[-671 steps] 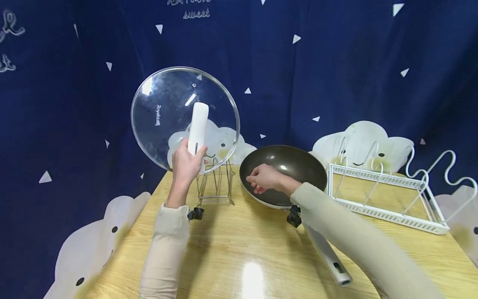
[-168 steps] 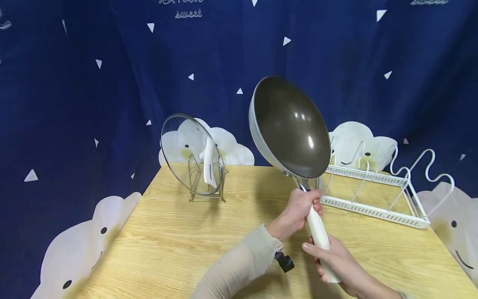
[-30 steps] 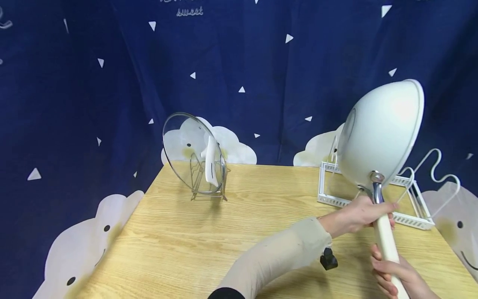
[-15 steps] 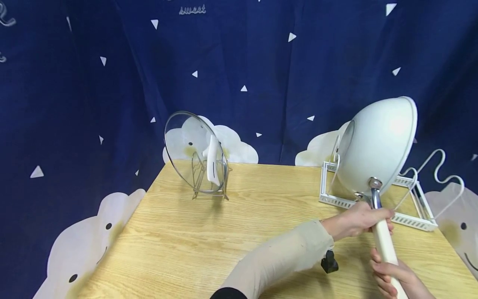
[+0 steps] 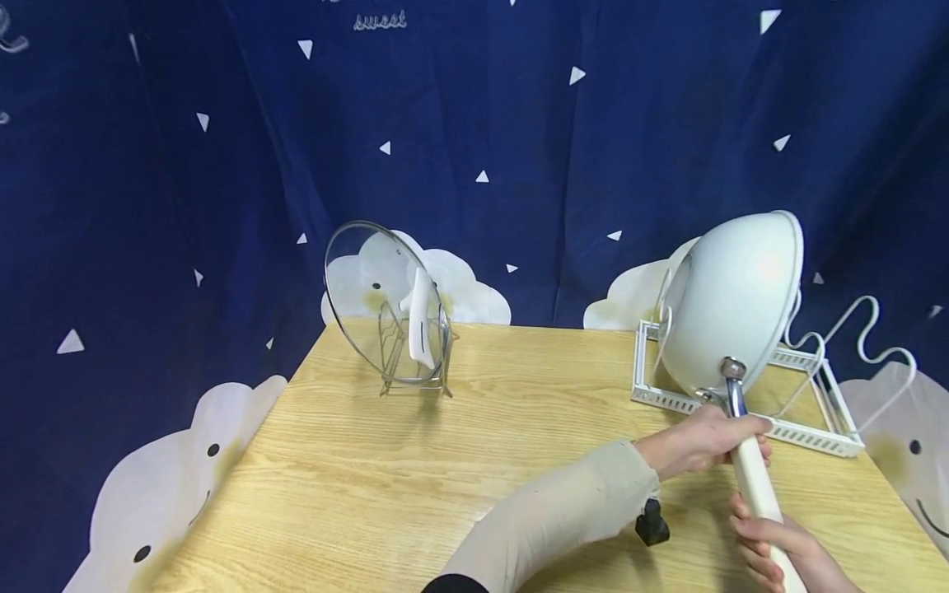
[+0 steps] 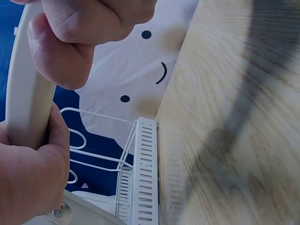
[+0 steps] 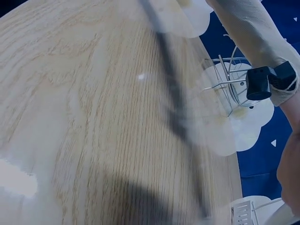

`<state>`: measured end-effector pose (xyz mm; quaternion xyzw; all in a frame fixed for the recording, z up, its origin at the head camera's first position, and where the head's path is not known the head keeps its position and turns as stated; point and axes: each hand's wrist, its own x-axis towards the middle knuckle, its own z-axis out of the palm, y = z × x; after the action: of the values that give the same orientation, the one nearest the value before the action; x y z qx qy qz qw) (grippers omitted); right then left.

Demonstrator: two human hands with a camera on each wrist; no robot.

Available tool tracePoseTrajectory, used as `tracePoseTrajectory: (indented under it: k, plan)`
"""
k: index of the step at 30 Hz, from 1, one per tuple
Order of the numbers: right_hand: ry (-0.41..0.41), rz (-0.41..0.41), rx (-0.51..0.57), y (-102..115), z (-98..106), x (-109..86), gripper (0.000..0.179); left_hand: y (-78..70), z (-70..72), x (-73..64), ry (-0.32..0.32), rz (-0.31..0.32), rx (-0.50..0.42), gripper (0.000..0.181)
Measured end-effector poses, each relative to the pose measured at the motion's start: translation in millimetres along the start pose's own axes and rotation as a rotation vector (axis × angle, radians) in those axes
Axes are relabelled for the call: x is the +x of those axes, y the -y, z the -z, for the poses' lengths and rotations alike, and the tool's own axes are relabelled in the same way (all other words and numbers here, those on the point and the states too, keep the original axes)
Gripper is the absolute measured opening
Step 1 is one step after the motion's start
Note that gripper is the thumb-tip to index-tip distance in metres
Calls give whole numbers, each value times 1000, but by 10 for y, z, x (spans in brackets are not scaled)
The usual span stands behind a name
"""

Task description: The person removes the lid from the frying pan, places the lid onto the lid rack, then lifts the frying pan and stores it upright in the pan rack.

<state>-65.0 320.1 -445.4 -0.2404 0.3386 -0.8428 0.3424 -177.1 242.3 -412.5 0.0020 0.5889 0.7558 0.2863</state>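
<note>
A deep frying pan point(image 5: 730, 305) with a white outside is held on its side, its base to the left, over the left part of a white rack point(image 5: 811, 436). My left hand point(image 5: 697, 441) grips the handle point(image 5: 756, 486) close to the pan. Lower on the same handle, my right hand point(image 5: 789, 543) wraps its fingers around it. Both hands also show on the handle in the left wrist view, with the rack point(image 6: 144, 173) beyond. The pan's inside faces away, and whether its rim touches the rack is hidden.
A glass lid point(image 5: 363, 321) with a white handle leans in a small wire rack point(image 5: 415, 389) at the table's back left. Curved white wires point(image 5: 863, 329) stick up at the white rack's right. A dark blue curtain point(image 5: 482, 107) hangs behind the wooden table point(image 5: 371, 486).
Over the last second the pan has come down and slightly left into the white rack's area. Long before, my left hand held the lid, which now stands in the wire rack.
</note>
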Motion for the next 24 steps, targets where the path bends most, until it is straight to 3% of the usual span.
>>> tracePoseTrajectory:
  k: [11, 16, 19, 24]
  plan:
    - [-7, 6, 53, -22, 98, 12, 38, 0, 30, 88, 17, 31, -9, 17]
    - [-53, -7, 3, -1, 87, 10, 40, -24, 47, 109, 72, 64, -38, 18]
    - [-142, -78, -77, 67, 97, 5, 40, -58, 67, 145, 104, 92, -58, 21]
    - [-359, -225, -214, 115, 103, -22, 31, -29, 102, 195, 124, 136, -68, 26]
